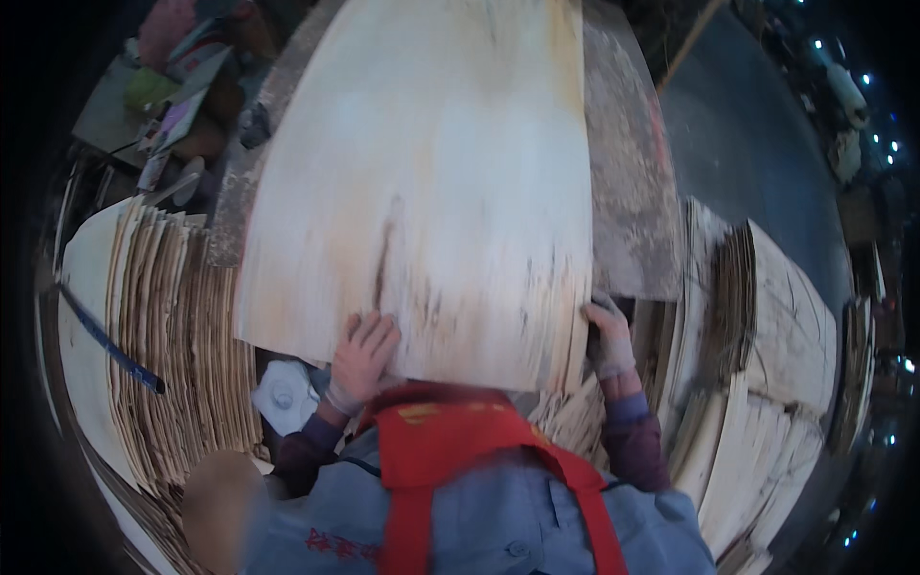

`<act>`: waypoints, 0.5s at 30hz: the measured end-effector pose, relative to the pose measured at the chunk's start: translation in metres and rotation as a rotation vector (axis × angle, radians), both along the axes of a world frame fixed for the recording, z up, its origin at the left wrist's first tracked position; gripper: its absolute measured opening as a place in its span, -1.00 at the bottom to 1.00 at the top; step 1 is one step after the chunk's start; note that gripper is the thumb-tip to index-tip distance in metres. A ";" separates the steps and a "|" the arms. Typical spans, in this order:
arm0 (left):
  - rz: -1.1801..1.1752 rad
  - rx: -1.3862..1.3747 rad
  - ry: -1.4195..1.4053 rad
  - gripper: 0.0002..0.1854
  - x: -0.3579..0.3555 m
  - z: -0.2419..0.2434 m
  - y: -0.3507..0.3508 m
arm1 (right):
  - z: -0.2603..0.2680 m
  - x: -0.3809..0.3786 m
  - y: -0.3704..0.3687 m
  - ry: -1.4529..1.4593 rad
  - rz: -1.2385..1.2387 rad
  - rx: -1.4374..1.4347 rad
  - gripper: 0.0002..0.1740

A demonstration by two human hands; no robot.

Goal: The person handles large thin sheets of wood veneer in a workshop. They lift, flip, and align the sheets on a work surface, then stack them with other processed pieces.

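A pale wood veneer sheet with brown stains and dark cracks lies lengthwise before me on a worn, mottled board. Its near end reaches my red apron. My left hand rests on the sheet near that end, fingers slightly spread on its upper face, holding nothing. At the near right corner, my right hand grips the sheet's edge, thumb on top. The rest of its fingers are partly hidden. Both hands appear to wear thin, worn gloves.
Stacked veneer sheets stand on edge at my left, with a dark blue strap beside them. More veneer bundles lie at the right. A cluttered side table is at upper left. A white object sits below my left hand.
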State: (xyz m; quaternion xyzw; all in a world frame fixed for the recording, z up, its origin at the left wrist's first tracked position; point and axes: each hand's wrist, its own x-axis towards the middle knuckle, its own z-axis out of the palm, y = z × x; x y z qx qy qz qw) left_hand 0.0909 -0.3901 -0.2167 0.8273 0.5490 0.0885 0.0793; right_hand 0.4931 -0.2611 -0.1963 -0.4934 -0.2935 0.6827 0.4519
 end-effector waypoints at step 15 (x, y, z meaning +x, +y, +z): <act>0.016 0.178 -0.131 -0.29 0.024 0.041 0.030 | -0.018 0.003 -0.021 0.411 -0.099 -0.214 -0.28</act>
